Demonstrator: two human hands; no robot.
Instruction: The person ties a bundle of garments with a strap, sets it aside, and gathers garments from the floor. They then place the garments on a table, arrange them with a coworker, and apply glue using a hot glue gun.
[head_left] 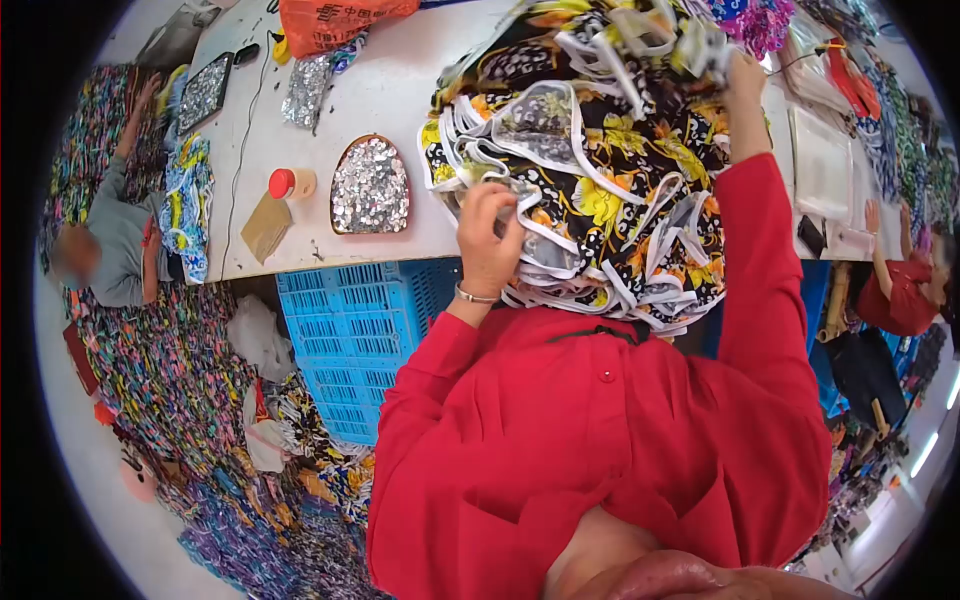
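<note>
A heap of black floral garment pieces (600, 205) with yellow and orange flowers and white trim covers the table edge before me and hangs down to my waist. My left hand (490, 235), a bracelet at its wrist, is closed on a white-trimmed piece at the heap's left side. Farther away, at the upper right of the heap, my right hand (742, 90) grips some of the same cloth, which is smeared by motion there. Left of the heap, a rounded tray (336, 212) holds many shiny silver discs.
The white table (400, 60) also bears a red-lidded jar (285, 183), a cardboard piece (266, 228), a bag of silver bits (306, 90) and an orange bag (340, 22). Blue crates (350, 310) stand below. Other people (120, 240) sit at left and right. Bundled cloth (150, 370) covers the floor.
</note>
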